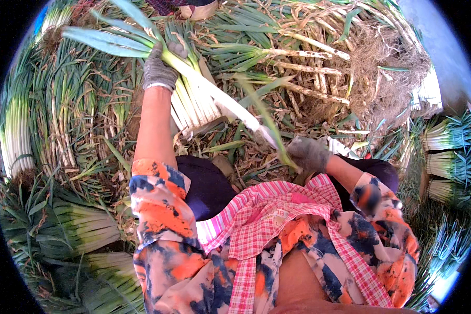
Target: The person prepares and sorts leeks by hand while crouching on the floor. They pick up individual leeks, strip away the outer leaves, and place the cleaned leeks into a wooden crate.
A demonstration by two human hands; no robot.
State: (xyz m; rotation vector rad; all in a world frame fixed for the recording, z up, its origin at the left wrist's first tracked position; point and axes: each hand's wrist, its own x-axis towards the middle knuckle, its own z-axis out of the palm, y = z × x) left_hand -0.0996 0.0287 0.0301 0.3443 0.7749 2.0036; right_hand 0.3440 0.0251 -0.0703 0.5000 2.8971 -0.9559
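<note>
The ground is a bed of dry straw and trimmed leaf scraps (256, 152), and I see it crowded on every side with green onions. Bundled stacks of cleaned green onions with white stalks (15, 136) fill the left edge, more lie at lower left (83, 230), and tidy bundles (447, 157) line the right edge. At the upper right sits a heap of untrimmed onions with tangled brown roots (350, 57). The only open room I find is the small patch of straw in the centre, between my knees and the piles; everywhere else the edges are hemmed in by produce.

My left hand (159, 65), in a grey knit glove, is clenched around the green top of a long green onion with a white shank (214, 91), which slants from the upper left down toward the centre. My right hand (308, 154), also in a grey glove, is closed on a thin green leaf strip (269, 125) rising beside the onion's lower end. A loose bunch of white-stalked onions (193, 104) lies just under the held one. I see no packages, labels or signs.
</note>
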